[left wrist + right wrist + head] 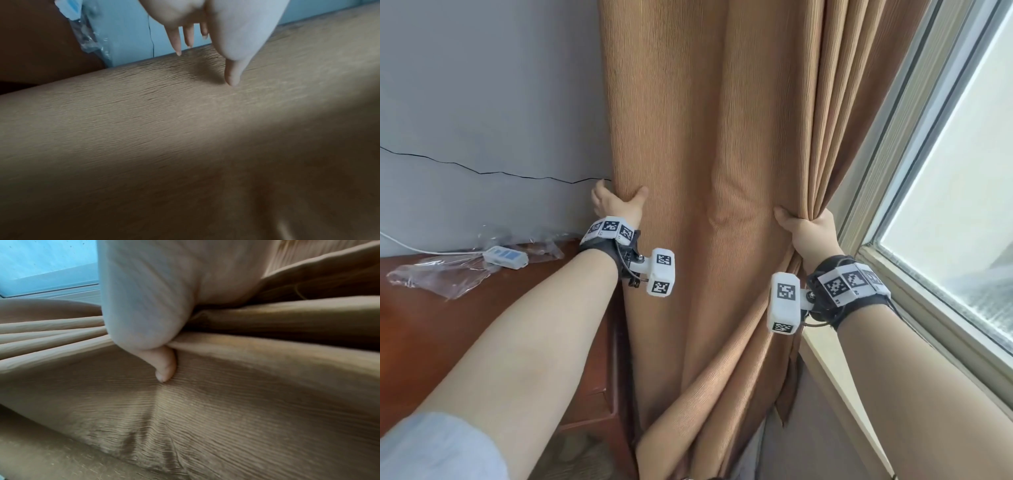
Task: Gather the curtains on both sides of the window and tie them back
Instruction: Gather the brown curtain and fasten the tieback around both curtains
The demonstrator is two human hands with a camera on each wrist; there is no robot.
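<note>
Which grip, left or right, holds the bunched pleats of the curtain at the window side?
The right grip: it holds the gathered pleats of the curtain beside the window. The left grip holds the smooth edge by the wall.

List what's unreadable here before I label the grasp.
- Fingers of the right hand: behind the curtain folds in head view; right wrist view shows only the thumb.
- Top of the curtain and its rail: cut off by head view's upper edge.
- No tie-back shows in any view.
- The second curtain: outside every frame.
- Left wrist view: lower half too dark for cloth detail.
</note>
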